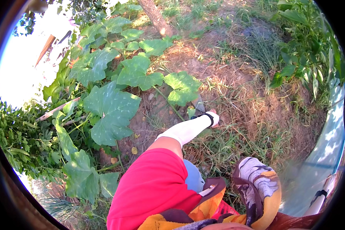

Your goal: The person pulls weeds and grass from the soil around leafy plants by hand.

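Observation:
My left hand [215,117], in a white sleeve with a black strap at the wrist, reaches down to the grassy soil in the middle of the view. Its fingers are mostly hidden, so whether it grips anything does not show. Just beyond it lies a flat grey piece [199,103], stone or metal. A broad lobed leaf [182,87] on a long stem spreads to its upper left. My right hand [330,184] is at the lower right rim, blurred beyond another white sleeve and black strap; what it holds cannot be told.
Large squash-like leaves [112,112] fill the left side, with a wooden stick [58,109] among them. A tree trunk [156,17] stands at the top. Bushy green plants [300,49] grow at the right, above a pale blue sheet [310,169]. Patterned cloth [260,184] hangs before me.

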### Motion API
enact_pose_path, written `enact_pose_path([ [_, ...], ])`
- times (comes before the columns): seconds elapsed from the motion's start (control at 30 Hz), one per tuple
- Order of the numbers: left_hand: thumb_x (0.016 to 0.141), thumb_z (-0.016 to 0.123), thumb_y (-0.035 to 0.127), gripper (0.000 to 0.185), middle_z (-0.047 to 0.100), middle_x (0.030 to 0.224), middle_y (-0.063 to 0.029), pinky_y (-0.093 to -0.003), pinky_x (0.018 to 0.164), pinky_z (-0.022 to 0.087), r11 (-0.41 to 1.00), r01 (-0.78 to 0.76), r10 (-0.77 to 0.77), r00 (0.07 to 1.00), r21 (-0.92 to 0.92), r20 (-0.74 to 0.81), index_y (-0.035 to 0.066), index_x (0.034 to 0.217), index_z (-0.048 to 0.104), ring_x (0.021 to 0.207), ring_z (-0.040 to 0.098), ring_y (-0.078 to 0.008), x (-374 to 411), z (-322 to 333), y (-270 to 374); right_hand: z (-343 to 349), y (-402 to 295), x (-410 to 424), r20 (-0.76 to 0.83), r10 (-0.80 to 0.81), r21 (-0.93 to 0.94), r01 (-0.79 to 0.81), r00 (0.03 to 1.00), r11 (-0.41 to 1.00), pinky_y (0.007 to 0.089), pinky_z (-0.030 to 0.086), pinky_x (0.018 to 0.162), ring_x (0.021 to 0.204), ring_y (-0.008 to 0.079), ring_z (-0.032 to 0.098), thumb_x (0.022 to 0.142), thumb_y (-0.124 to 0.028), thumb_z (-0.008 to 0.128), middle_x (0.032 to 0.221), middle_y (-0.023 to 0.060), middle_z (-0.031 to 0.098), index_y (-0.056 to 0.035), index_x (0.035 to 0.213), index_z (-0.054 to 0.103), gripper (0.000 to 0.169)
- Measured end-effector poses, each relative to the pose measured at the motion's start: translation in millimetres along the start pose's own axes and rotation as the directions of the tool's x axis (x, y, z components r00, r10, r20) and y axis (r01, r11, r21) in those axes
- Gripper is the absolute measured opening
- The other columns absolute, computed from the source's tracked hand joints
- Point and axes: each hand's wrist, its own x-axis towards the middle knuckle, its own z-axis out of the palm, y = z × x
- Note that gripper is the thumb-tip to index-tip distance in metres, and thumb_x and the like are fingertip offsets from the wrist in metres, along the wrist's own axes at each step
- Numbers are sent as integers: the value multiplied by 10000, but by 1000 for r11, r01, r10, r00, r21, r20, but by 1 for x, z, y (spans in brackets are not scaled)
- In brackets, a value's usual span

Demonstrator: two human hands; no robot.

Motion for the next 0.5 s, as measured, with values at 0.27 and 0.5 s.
enact_pose_path([
  [0.27, 790, 395, 244, 355, 518, 1104, -202, -373, 866, 370, 941, -175, 225, 963, 289, -148, 36, 1023, 565, 1026, 491, -322, 14, 23, -40, 16, -21, -4, 21, 0, 56, -1, 1000, 998, 367, 405, 817, 944, 309, 528, 874, -265, 395, 1027, 183, 564, -16, 1098, 516, 357],
  [0.5, 664, 534, 277, 291, 554, 923, -206, -370, 762, 403, 934, -214, 291, 920, 287, -261, 38, 813, 606, 889, 531, -322, 15, 20, -35, 8, -15, -9, 10, 28, 62, -29, 1000, 998, 367, 408, 807, 932, 307, 532, 878, -268, 386, 1013, 183, 569, -13, 1087, 524, 357],
])
